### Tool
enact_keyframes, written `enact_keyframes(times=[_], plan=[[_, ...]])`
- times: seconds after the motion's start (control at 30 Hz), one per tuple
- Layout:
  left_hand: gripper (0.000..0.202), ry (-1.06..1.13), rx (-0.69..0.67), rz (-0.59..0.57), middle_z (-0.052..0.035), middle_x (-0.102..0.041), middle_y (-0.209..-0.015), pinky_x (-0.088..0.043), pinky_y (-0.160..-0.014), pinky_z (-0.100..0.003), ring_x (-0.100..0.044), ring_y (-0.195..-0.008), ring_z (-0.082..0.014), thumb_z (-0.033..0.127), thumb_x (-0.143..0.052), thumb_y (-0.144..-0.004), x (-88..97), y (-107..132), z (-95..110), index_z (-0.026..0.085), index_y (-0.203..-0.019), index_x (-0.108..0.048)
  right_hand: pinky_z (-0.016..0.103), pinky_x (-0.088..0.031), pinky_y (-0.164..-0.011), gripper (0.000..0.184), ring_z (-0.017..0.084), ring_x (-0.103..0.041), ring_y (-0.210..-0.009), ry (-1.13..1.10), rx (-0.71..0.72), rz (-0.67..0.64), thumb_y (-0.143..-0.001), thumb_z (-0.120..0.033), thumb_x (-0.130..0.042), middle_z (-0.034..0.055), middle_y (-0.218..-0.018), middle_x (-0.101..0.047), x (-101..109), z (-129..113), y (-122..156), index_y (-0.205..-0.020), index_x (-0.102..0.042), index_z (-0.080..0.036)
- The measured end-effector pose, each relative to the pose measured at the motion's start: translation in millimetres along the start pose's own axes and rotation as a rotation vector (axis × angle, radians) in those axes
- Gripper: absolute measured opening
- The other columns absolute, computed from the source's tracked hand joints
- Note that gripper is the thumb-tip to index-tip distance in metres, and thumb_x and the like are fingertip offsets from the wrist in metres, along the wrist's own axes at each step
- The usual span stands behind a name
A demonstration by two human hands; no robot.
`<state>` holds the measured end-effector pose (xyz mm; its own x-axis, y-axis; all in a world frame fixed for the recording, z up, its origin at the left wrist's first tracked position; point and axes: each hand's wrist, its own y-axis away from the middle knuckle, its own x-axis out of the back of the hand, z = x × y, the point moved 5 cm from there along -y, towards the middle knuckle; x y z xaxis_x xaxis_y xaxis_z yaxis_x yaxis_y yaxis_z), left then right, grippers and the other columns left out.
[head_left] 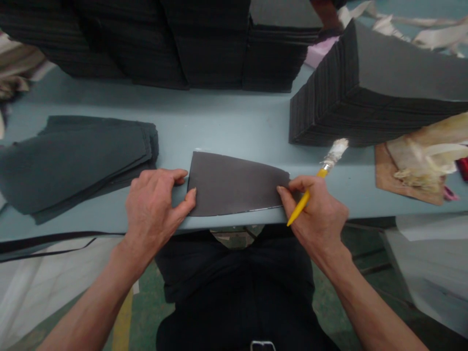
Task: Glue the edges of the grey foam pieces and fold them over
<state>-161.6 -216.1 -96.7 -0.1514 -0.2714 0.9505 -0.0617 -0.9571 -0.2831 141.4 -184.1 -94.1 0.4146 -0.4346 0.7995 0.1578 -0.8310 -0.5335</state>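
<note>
Along the near edge of the counter (234,122), about midway between its ends, a dark grey panel (237,185) lies flat before you, its wider end to your left. Your left hand (153,204) is at that end, thumb and forefinger spread apart, the thumb tip on the panel's edge; you cannot tell whether any finger grips beneath. Your right hand (318,209) is closed around a brush (305,200) with a yellow handle, its whitish, crusted bristles pointing toward the far right, while the thumb touches the panel's narrow end. Both hands are well apart. To your left, overlapping dark green sheets (80,161) spread near the counter's near edge. Tall black stacks (215,48) line its far side, and another dark stack (329,97) stands toward the right, behind a brown board (405,180) near the near edge.
</note>
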Motion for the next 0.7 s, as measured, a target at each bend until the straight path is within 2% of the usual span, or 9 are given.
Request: enact_keyframes(times=[0.3, 0.7], plan=[[0.028, 0.005, -0.024, 0.007, -0.0111, -0.078, -0.107, -0.051, -0.087, -0.049, -0.07, -0.105, -0.0356, 0.039, -0.059, -0.105, 0.0, -0.2, -0.3, 0.021, -0.125, -0.067, 0.028, -0.04, -0.058, 0.014, 0.017, -0.066, -0.062, 0.005, -0.057, -0.025, -0.1, -0.038, -0.069, -0.0018, -0.077, -0.073, -1.3, 2.4, -0.4, -0.098, -0.068, -0.024], [0.033, 0.044, -0.003, -0.08, -0.0111, -0.078, -0.114, -0.048, -0.09, -0.051, -0.066, -0.11, -0.0356, 0.043, -0.053, -0.108, -0.2, -4.5, 0.8, 0.025, -0.121, -0.077, 0.027, -0.047, -0.061, 0.015, 0.017, -0.071, -0.067, -0.022, -0.118, -0.048, -0.098, -0.04, -0.067, -0.0013, -0.082, -0.075, -1.9, 3.3, -1.6, -0.098, -0.066, -0.025]])
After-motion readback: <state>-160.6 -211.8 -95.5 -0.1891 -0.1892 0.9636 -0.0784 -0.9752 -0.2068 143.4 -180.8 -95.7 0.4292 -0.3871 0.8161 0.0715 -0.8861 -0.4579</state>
